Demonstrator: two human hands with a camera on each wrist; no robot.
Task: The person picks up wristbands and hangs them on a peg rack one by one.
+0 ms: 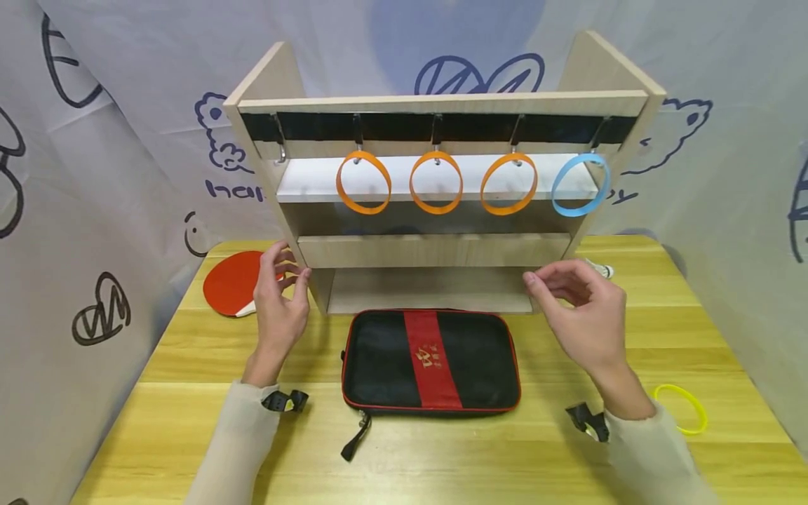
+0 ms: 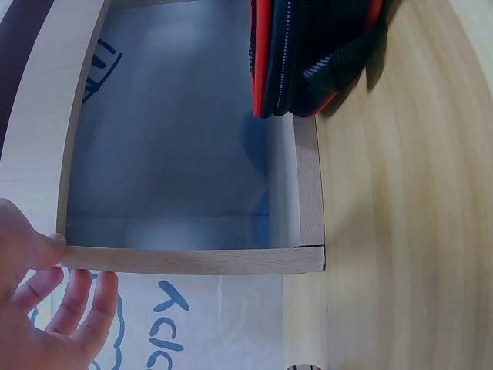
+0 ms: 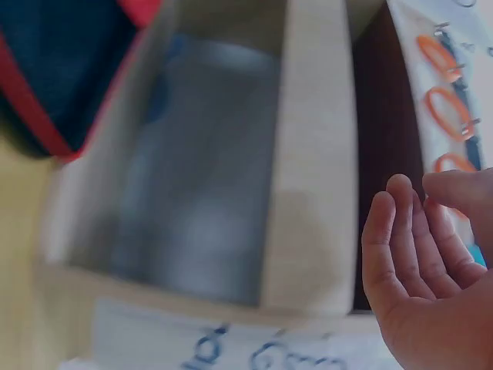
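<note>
A light wooden shelf rack [image 1: 435, 251] stands in the middle, with metal hooks along a black strip. Orange rings [image 1: 437, 182] and one blue ring [image 1: 581, 185] hang from the hooks. My left hand [image 1: 282, 312] is at the rack's left side; its thumb lies at the panel edge [image 2: 192, 260], fingers loosely bent outside it. Beside the right side my right hand [image 1: 587, 315] is held with bent fingers and nothing in them, apart from the rack in the right wrist view. A black case [image 1: 379, 361] with a red stripe lies before the rack, its front edge partly hidden in the left wrist view.
A red table tennis bat [image 1: 233, 282] lies left of the rack, partly behind my left hand. A shuttlecock [image 1: 600, 268] shows behind the right hand. A yellow ring [image 1: 694, 407] lies by my right sleeve. White cloth with drawings [image 1: 145, 175] hangs around the wooden table [image 1: 404, 463].
</note>
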